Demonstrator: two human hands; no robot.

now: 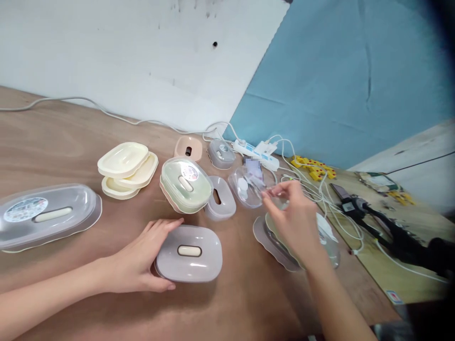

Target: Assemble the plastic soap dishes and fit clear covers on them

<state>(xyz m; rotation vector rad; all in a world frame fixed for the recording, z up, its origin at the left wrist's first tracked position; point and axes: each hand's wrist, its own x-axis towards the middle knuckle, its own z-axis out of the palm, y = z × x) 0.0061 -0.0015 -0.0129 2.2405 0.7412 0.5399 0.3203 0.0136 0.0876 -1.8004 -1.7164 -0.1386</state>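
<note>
My left hand (142,263) grips the left side of a grey lidded plastic box (208,260), thumb at its near edge and fingers at its far edge. The lid has a cream oval handle (189,251). My right hand (293,215) is raised at the right, fingertips pinched on a piece of thin clear plastic (255,182). Below the right hand, partly hidden by it, lie a grey lid (272,246) and clear-covered pieces. A clear container (249,199) with small white pieces sits just beyond its fingertips. Behind the held box stands a pale green box with a clear lid (188,194).
Cream trays (124,161) are stacked at the left back, near a long clear-lidded box (80,203). A grey slotted lid (227,201), a pink lid (181,144) and a small grey box (222,158) stand behind. A power strip (245,150), cables and a black stand (391,232) occupy the right.
</note>
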